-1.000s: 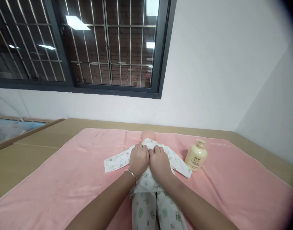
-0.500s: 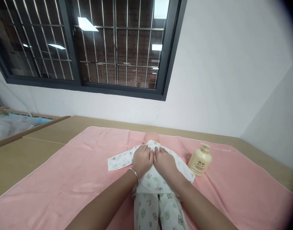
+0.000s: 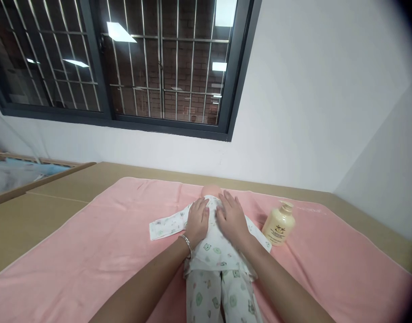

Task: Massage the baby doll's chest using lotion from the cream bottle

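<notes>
A baby doll point(image 3: 211, 190) lies on its back on a pink cloth point(image 3: 101, 242), its head toward the wall. It wears a white printed top point(image 3: 216, 253) and matching trousers point(image 3: 206, 294). My left hand point(image 3: 197, 220) rests on the left side of the doll's chest, fingers stretched out. On the other side of the chest my right hand point(image 3: 231, 220) lies with its fingers spread, the tips near the neckline. A strip of the top shows between the two hands. One sleeve point(image 3: 167, 225) reaches out to the left; the other is partly under my right forearm.
A pale yellow bottle point(image 3: 279, 224) stands on the cloth beside the right sleeve's end. The cloth covers a tan tabletop point(image 3: 61, 197) against a white wall point(image 3: 293, 98) with a barred window point(image 3: 168, 67). At far left is a wooden-edged bin point(image 3: 34, 181) holding plastic-wrapped things.
My hands have moved apart from the middle of the doll's chest, and their fingers have straightened out. The view has shifted slightly; the doll and the bottle stay in place.
</notes>
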A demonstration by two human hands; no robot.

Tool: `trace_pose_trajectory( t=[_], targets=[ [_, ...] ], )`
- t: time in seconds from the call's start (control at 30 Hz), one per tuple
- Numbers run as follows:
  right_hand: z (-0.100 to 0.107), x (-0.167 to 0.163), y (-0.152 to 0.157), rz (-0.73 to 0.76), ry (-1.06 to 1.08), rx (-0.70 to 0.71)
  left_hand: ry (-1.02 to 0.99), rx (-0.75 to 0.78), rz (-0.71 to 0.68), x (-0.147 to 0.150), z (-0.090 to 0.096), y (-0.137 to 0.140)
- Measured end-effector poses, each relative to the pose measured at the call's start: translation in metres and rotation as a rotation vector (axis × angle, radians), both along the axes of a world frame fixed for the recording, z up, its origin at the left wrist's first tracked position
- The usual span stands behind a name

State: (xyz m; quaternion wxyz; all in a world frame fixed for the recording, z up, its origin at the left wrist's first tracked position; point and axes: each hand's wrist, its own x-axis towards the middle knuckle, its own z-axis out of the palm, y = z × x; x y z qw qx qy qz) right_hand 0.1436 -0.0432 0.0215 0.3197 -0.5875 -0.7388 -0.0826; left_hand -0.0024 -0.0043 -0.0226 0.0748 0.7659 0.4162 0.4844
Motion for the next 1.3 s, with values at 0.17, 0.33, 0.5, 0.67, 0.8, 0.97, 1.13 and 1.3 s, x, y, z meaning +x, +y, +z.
trace_pose_trajectory(
  t=[0.17,0.33,0.5,0.67,0.8,0.97,1.13,1.3],
  targets=[
    [-0.003,-0.011,-0.005,0.152,-0.051,-0.111,0.008,-0.022,-0.022,0.0,0.002,-0.001],
    [0.0,-0.012,-0.008,0.092,0.013,-0.052,0.002,-0.003,0.024,0.0,0.009,-0.006],
    [0.003,-0.017,-0.013,0.094,-0.061,-0.178,-0.014,-0.006,0.095,0.0,0.007,-0.007],
    [0.002,-0.019,-0.015,0.036,-0.069,-0.137,0.027,-0.033,0.078,0.0,0.01,-0.008],
    [0.011,-0.015,-0.018,0.114,-0.161,-0.303,0.152,-0.06,0.088,0.001,0.018,-0.009],
    [0.055,0.008,-0.043,0.126,-0.175,-0.425,0.203,-0.122,0.125,0.003,0.03,-0.019],
    [0.103,0.064,-0.084,0.157,-0.078,-0.493,-0.004,-0.314,-0.097,0.018,0.06,-0.045],
    [0.12,0.132,-0.1,-0.132,0.032,-0.337,-0.555,-0.882,-0.703,0.06,0.098,-0.064]
  ],
)
